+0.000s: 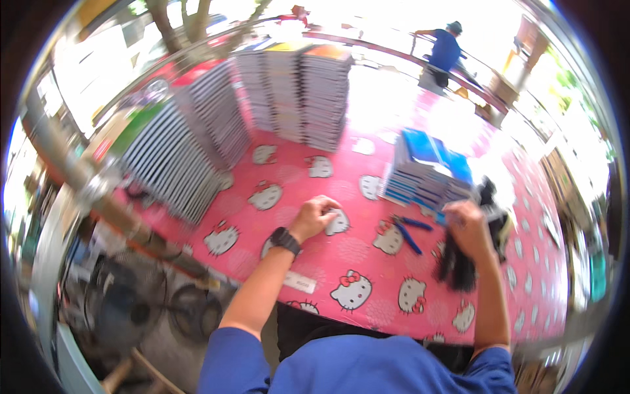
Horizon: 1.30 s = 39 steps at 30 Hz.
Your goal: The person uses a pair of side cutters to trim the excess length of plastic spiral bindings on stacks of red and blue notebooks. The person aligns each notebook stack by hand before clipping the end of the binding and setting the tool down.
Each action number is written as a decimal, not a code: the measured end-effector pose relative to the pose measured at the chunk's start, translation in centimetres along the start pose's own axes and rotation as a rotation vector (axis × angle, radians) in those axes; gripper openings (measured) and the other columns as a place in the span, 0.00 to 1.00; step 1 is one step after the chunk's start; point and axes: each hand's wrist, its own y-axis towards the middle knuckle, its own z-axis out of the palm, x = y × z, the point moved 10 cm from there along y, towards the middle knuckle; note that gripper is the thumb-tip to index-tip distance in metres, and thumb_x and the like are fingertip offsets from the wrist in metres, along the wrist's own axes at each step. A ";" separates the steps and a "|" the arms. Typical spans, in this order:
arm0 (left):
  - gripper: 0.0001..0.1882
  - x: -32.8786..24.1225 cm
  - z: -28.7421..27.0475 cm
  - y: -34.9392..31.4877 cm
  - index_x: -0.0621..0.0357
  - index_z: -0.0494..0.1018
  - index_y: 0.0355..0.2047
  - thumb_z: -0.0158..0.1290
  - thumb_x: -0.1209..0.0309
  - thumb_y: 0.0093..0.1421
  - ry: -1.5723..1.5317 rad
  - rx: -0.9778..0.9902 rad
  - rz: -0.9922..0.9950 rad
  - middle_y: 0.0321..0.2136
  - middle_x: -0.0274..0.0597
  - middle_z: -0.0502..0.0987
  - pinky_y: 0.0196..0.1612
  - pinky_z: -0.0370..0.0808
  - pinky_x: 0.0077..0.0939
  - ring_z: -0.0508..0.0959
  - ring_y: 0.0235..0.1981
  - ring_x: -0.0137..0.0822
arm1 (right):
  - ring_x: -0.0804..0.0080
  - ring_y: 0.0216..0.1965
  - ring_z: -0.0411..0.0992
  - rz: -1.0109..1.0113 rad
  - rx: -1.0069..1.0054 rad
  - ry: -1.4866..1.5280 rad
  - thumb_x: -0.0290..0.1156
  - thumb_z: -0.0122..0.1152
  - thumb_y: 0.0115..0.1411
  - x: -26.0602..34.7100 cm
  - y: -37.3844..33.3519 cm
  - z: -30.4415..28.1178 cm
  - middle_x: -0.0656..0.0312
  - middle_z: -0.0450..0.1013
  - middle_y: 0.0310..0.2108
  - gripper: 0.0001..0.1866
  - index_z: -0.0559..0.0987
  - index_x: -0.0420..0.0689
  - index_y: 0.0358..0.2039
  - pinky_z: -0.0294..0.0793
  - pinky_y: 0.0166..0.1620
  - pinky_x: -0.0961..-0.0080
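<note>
Two hands are above a pink table (387, 316): the left hand (318, 217) loosely curled, whether closed I cannot tell; the right hand (467, 228), blurred, over a black bundle (457, 266), its grip unclear. Blue-handled pliers (412, 236) lie between them.

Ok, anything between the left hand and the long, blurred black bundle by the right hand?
Yes: pliers with slim blue handles lie on the pink patterned tablecloth between the left hand and black bundle; the right hand covers part of the bundle.
</note>
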 end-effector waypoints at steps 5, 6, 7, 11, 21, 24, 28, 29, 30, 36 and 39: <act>0.10 0.5 -2.5 -4.3 0.60 0.74 0.37 0.55 0.72 0.54 -0.094 -0.124 -0.250 0.32 0.34 0.76 0.38 0.72 0.21 0.74 0.33 0.24 | 0.52 0.55 0.56 -0.089 0.397 0.026 0.38 0.66 0.44 3.9 2.3 12.7 0.52 0.59 0.56 0.35 0.66 0.44 0.53 0.58 0.56 0.59; 0.10 0.4 -3.5 -6.1 0.60 0.74 0.38 0.55 0.72 0.55 -0.125 -0.172 -0.243 0.32 0.34 0.76 0.39 0.71 0.20 0.74 0.34 0.24 | 0.52 0.58 0.53 -0.079 0.459 -0.038 0.43 0.68 0.41 3.8 2.4 14.3 0.53 0.55 0.58 0.42 0.62 0.46 0.56 0.56 0.57 0.56; 0.10 0.2 -4.5 -8.0 0.60 0.74 0.38 0.54 0.71 0.56 -0.154 -0.219 -0.227 0.32 0.34 0.76 0.39 0.71 0.20 0.74 0.34 0.23 | 0.52 0.59 0.52 -0.111 0.501 -0.070 0.44 0.69 0.40 4.2 2.5 15.2 0.53 0.54 0.58 0.44 0.61 0.46 0.57 0.55 0.58 0.55; 0.11 0.2 -10.3 -17.7 0.59 0.73 0.40 0.53 0.72 0.56 -0.277 -0.562 -0.369 0.34 0.34 0.76 0.39 0.70 0.18 0.73 0.34 0.22 | 0.50 0.58 0.53 -0.100 0.665 -0.097 0.44 0.70 0.39 1.7 0.7 17.9 0.54 0.57 0.55 0.44 0.61 0.47 0.57 0.59 0.56 0.55; 0.13 1.7 -19.5 -22.0 0.65 0.70 0.42 0.52 0.74 0.56 -0.265 -0.888 -0.311 0.39 0.40 0.74 0.46 0.68 0.21 0.72 0.43 0.30 | 0.50 0.49 0.62 0.063 0.599 0.084 0.35 0.67 0.39 -0.4 0.9 16.6 0.49 0.64 0.43 0.30 0.71 0.44 0.46 0.65 0.50 0.62; 0.30 3.0 -17.6 -14.4 0.67 0.59 0.55 0.55 0.72 0.53 -0.200 -0.732 -0.273 0.53 0.52 0.65 0.55 0.64 0.29 0.65 0.55 0.39 | 0.52 0.43 0.64 -0.120 0.606 0.150 0.35 0.66 0.39 4.7 3.2 19.4 0.52 0.64 0.35 0.28 0.71 0.43 0.43 0.66 0.45 0.61; 0.46 5.3 -19.9 -7.0 0.73 0.45 0.59 0.60 0.68 0.48 0.061 -0.821 -0.297 0.59 0.62 0.52 0.62 0.52 0.38 0.53 0.61 0.50 | 0.54 0.46 0.64 -0.287 0.808 0.115 0.39 0.65 0.42 10.9 5.8 22.5 0.52 0.65 0.39 0.27 0.71 0.43 0.43 0.66 0.48 0.62; 0.50 5.4 -21.2 -6.5 0.76 0.40 0.59 0.61 0.67 0.46 0.300 -0.881 -0.307 0.60 0.66 0.48 0.64 0.47 0.40 0.49 0.63 0.53 | 0.54 0.47 0.64 -0.338 0.945 0.106 0.40 0.65 0.44 12.6 5.9 23.7 0.51 0.66 0.41 0.27 0.71 0.43 0.45 0.66 0.49 0.63; 0.50 6.3 -21.1 -5.2 0.76 0.40 0.59 0.61 0.67 0.46 0.294 -0.871 -0.299 0.60 0.66 0.48 0.64 0.47 0.40 0.49 0.63 0.53 | 0.54 0.47 0.64 -0.326 0.939 0.102 0.40 0.65 0.44 12.9 7.5 24.6 0.51 0.66 0.41 0.27 0.71 0.43 0.45 0.66 0.49 0.63; 0.53 8.7 -23.8 -3.4 0.78 0.39 0.59 0.62 0.68 0.43 0.247 -1.014 -0.454 0.60 0.71 0.44 0.64 0.43 0.41 0.46 0.63 0.58 | 0.54 0.42 0.72 -0.202 0.581 0.591 0.36 0.59 0.49 15.1 24.4 33.3 0.48 0.72 0.40 0.24 0.71 0.39 0.47 0.70 0.44 0.67; 0.50 11.3 -25.1 -2.6 0.77 0.42 0.58 0.62 0.68 0.44 0.198 -0.999 -0.308 0.58 0.71 0.49 0.63 0.46 0.42 0.50 0.61 0.59 | 0.54 0.42 0.72 -0.220 0.325 0.636 0.33 0.58 0.48 16.3 31.6 38.8 0.48 0.73 0.39 0.25 0.70 0.40 0.48 0.70 0.45 0.68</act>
